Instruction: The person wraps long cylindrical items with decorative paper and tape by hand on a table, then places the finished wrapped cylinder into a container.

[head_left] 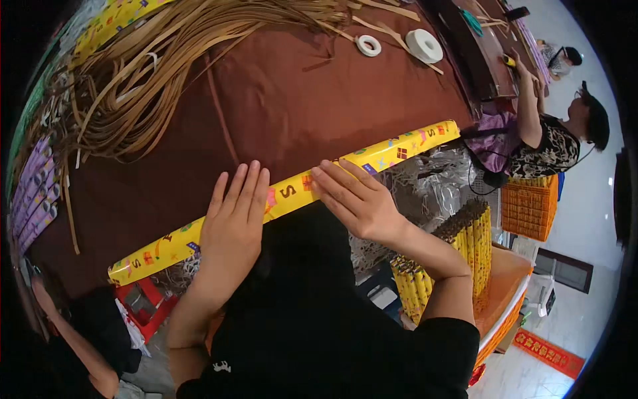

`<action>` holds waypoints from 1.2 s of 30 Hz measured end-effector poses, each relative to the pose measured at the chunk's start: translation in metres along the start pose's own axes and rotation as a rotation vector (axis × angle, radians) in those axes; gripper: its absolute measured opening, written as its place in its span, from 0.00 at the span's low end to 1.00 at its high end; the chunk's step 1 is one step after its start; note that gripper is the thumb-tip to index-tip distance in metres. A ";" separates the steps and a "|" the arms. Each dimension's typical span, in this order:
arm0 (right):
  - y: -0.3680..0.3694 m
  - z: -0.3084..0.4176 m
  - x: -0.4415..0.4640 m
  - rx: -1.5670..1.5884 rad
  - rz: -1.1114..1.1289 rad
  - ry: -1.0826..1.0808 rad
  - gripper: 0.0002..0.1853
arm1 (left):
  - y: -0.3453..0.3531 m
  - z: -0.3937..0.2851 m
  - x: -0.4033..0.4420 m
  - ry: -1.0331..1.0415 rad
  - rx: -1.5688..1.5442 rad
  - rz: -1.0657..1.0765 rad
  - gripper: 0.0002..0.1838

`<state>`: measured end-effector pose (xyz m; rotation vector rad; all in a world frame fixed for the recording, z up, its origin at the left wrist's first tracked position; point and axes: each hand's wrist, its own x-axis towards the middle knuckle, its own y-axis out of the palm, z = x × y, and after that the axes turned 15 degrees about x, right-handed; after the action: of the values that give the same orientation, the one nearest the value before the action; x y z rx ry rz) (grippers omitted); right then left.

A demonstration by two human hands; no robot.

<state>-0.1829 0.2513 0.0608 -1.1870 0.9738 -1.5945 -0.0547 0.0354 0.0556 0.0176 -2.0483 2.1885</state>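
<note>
Two-handed: rests left hand [234,216], right hand [359,201] open on yellow roll [288,193] at brown table [286,86] edge, likely steadying it.

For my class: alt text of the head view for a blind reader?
A left hand and a right hand rest on a yellow gift-print roll along the edge of a brown table. Beyond lie tan strips and two white tape rolls.

A slim yellow printed roll [288,191] lies slantwise along the tabletop [292,90].
</note>
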 end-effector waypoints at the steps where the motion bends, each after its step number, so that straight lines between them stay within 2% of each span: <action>1: -0.009 0.004 0.003 0.040 -0.034 0.040 0.17 | 0.000 -0.001 0.003 0.013 -0.005 -0.008 0.28; 2: -0.006 0.011 -0.003 0.038 -0.037 0.045 0.17 | 0.000 0.000 0.003 0.024 0.010 0.004 0.28; 4: 0.011 0.033 -0.018 0.351 -0.378 0.210 0.17 | -0.001 0.002 -0.001 0.019 0.037 0.041 0.29; 5: 0.024 0.041 -0.021 0.628 -0.455 0.301 0.16 | -0.001 0.002 0.000 0.024 0.021 0.028 0.29; 7: 0.044 0.064 -0.015 1.334 -0.337 0.899 0.12 | 0.004 0.003 0.000 0.030 0.011 -0.008 0.29; 8: 0.054 0.071 -0.008 1.764 -0.439 1.036 0.11 | 0.005 0.004 -0.001 0.026 0.024 0.006 0.29; 11: 0.064 0.083 0.014 1.944 -0.562 1.067 0.12 | 0.004 0.004 0.000 0.035 -0.005 -0.014 0.29; 19: 0.062 0.092 0.049 1.932 -0.806 1.301 0.10 | 0.006 0.004 0.001 0.070 0.032 -0.014 0.29; 23: 0.058 0.094 0.056 1.919 -0.782 1.408 0.09 | 0.008 0.005 0.001 0.072 0.033 -0.005 0.29; 25: 0.062 0.100 0.062 1.945 -1.010 1.291 0.07 | 0.008 0.006 0.001 0.072 0.012 0.007 0.29; 31: 0.076 0.104 0.062 1.921 -1.121 1.224 0.06 | 0.008 0.008 0.001 0.060 -0.081 0.020 0.33; 36: 0.079 0.105 0.058 1.940 -1.129 1.163 0.04 | 0.008 0.009 0.000 0.078 -0.073 0.049 0.33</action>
<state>-0.0737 0.1649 0.0260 0.9126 -1.1051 -2.7072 -0.0566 0.0258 0.0484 -0.1244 -2.1059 2.1046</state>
